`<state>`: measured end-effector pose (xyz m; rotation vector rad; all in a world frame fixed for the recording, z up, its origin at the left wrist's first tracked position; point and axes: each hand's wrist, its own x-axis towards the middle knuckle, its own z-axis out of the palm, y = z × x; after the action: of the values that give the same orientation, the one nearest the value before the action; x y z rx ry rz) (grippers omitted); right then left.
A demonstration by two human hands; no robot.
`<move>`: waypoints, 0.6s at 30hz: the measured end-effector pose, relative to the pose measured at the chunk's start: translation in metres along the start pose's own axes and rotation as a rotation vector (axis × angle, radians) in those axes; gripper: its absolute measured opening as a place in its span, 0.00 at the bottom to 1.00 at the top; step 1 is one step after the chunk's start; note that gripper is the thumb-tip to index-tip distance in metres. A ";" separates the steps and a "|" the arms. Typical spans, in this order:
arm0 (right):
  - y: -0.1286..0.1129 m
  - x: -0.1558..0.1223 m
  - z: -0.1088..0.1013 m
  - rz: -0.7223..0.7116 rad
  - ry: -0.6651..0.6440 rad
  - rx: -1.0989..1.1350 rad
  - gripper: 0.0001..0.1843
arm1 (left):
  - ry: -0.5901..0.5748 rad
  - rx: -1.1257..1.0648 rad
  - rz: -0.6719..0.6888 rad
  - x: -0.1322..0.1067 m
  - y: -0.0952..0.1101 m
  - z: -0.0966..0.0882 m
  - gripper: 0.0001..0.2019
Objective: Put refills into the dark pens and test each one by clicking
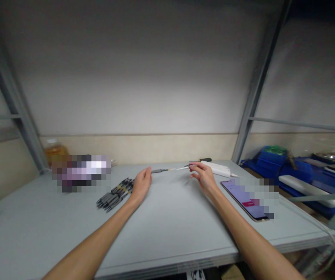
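My left hand [142,183] is closed around a slim dark grey pen-like rod [159,171], whose narrow yellowish end points right. Opposite it, my right hand [202,174] pinches a thin white stick [182,168] that looks like a pen refill. The two ends lie nearly in line, with a small gap between them above the table. Just left of my left hand lies a pile of several dark grey pens [115,194] with yellowish bands. A white bar-shaped object [218,169] and a screwdriver [205,160] rest behind my right hand.
A phone [243,200] with a lit screen lies on the grey table [167,229], right of my right forearm. A blurred-out object [82,173] and a bottle of amber liquid [55,151] stand at the back left. Blue bins [272,161] sit beyond the right edge.
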<state>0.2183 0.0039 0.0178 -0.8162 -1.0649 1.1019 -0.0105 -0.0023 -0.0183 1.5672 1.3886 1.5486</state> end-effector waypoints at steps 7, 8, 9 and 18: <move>-0.001 -0.002 0.002 -0.002 -0.025 -0.037 0.10 | -0.001 0.006 0.016 0.000 0.000 0.000 0.21; -0.001 -0.002 0.002 0.001 -0.021 -0.031 0.10 | -0.002 0.006 0.014 0.000 0.000 0.000 0.21; -0.002 -0.002 0.002 0.003 -0.016 -0.026 0.10 | -0.003 0.006 0.012 0.000 0.000 0.000 0.21; -0.002 -0.004 0.003 0.014 -0.038 -0.036 0.12 | -0.016 -0.021 0.004 -0.002 0.001 0.002 0.21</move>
<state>0.2156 -0.0003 0.0190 -0.8352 -1.1147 1.1165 -0.0081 -0.0037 -0.0189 1.5676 1.3568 1.5454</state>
